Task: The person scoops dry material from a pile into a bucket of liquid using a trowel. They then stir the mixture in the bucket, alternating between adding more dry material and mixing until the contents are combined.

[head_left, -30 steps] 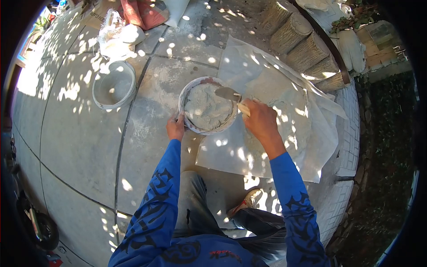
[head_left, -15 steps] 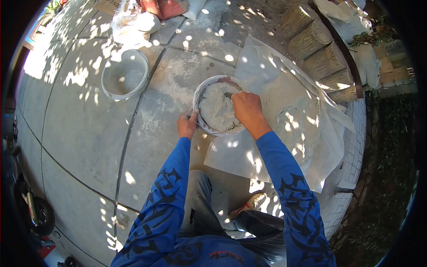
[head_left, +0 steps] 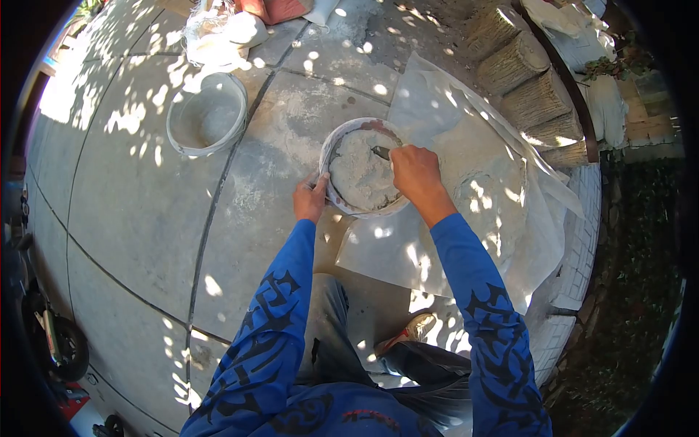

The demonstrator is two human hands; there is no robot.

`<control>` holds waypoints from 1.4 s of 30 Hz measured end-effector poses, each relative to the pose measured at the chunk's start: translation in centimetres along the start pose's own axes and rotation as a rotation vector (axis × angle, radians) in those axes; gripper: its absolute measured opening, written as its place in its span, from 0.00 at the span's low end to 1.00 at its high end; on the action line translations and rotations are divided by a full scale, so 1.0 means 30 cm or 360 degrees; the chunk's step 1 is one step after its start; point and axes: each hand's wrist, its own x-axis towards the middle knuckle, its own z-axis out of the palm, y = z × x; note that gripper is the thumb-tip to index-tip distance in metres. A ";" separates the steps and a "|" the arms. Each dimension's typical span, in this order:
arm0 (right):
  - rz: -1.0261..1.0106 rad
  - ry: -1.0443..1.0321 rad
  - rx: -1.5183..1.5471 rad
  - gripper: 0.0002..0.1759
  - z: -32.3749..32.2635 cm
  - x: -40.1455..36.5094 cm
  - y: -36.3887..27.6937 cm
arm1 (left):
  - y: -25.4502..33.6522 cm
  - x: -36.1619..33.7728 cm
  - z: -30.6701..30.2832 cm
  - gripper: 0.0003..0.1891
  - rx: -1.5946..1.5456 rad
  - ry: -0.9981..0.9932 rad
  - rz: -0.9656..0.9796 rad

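A round bucket (head_left: pixel 327 138) with a pale, smeared rim holds grey, mortar-like powder or paste (head_left: pixel 357 171). My left hand (head_left: pixel 311 197) grips the left side of its rim, thumb toward the inside. Over the bucket's right side, my right hand (head_left: pixel 416 175) is closed round the handle of a trowel (head_left: pixel 380 152). Only a short dark part of the trowel shows; the rest is hidden by my fist or the grey mix.
A second bucket (head_left: pixel 242 127) with grey residue stands at the upper left. A dusty translucent plastic sheet (head_left: pixel 451 255) covers the concrete at right. Log-shaped edging (head_left: pixel 517 65) lies at the upper right, sacks (head_left: pixel 273 9) at the top. My shoe (head_left: pixel 416 329) is below the bucket.
My right hand has shifted slightly right with the trowel, and more of the tool shows. My left hand stays on the rim. The view has moved a little.
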 end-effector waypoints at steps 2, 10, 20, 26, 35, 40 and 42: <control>-0.0005 0.0048 -0.0018 0.05 -0.061 -0.027 0.016 | -0.002 0.003 0.001 0.18 0.0021 0.0015 0.0036; 0.0303 0.0138 0.0152 0.11 -0.211 -0.244 0.043 | -0.004 0.006 -0.008 0.20 0.0059 -0.0004 0.0066; 0.0798 0.0779 0.0838 0.21 0.109 -0.515 0.129 | 0.056 -0.005 -0.028 0.18 -0.0033 -0.0187 -0.0142; 0.1834 0.0717 0.1441 0.18 0.445 -0.755 0.305 | 0.082 -0.019 -0.029 0.17 -0.0001 -0.0183 -0.0220; 0.2190 0.0625 0.1309 0.18 0.808 -0.934 0.544 | 0.115 -0.034 -0.027 0.17 -0.0005 -0.0170 -0.0294; 0.2015 0.0550 0.1374 0.21 0.796 -0.827 0.517 | 0.101 -0.031 -0.031 0.16 0.0017 -0.0158 -0.0271; 0.2207 0.0439 0.1794 0.22 0.713 -0.796 0.494 | 0.106 -0.034 -0.032 0.16 0.0014 -0.0157 -0.0264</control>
